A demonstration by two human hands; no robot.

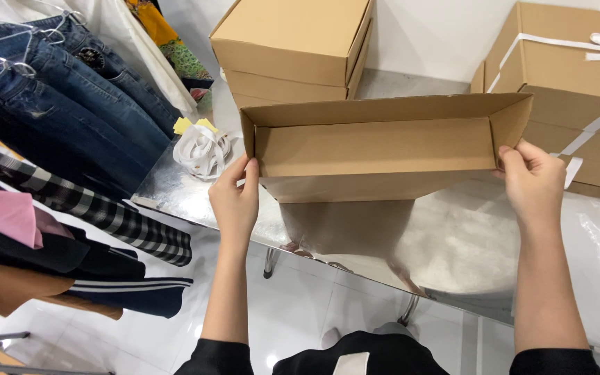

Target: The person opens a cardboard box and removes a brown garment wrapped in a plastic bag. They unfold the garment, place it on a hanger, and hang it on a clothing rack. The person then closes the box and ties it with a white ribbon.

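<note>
Head view: left hand point(234, 201) clasps left end of open cardboard box point(376, 147), right hand point(532, 182) clasps right end, both grips closed on box walls; box held above reflective counter point(175, 191), open side toward camera; stacked closed boxes point(293, 48) behind; ribbon-tied box point(571, 83) right; white ribbon coil point(203, 149) left; hanging jeans point(71, 90) far left.

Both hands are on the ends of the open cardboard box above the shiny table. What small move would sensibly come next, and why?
Probably lower the open cardboard box flat onto the reflective table. The left hand and right hand grip its two ends, it is tilted with its opening towards the camera, and its mirror image shows beneath it. The coil of white ribbon lies clear to its left.
</note>
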